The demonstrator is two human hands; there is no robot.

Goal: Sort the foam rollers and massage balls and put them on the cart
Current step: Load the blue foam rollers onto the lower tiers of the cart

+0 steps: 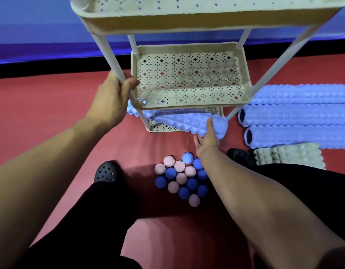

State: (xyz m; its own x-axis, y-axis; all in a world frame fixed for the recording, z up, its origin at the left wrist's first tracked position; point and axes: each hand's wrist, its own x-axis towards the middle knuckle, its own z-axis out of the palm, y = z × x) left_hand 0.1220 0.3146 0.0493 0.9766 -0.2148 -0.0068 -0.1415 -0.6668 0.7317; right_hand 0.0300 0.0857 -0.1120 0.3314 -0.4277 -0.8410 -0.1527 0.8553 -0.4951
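1. The left hand (111, 100) is wrapped around the front left post (117, 72) of the cart (187, 24), fingers curled tight on it.
2. A black shoe (107, 171) sits on the red floor mat (41, 117) below that hand.
3. A cluster of pink and blue massage balls (182, 179) lies on the mat between the legs, in front of the cart.
4. The cart's middle shelf (189, 78) has a perforated floor.
5. A blue foam roller (187, 121) lies across the bottom shelf (163, 127), its right end sticking out past the shelf edge.
6. The right hand (208, 134) grips that right end, thumb on top.
7. 3 more blue rollers (299, 115) lie side by side on the mat right of the cart, with 1 cream roller (288, 155) nearest the person.
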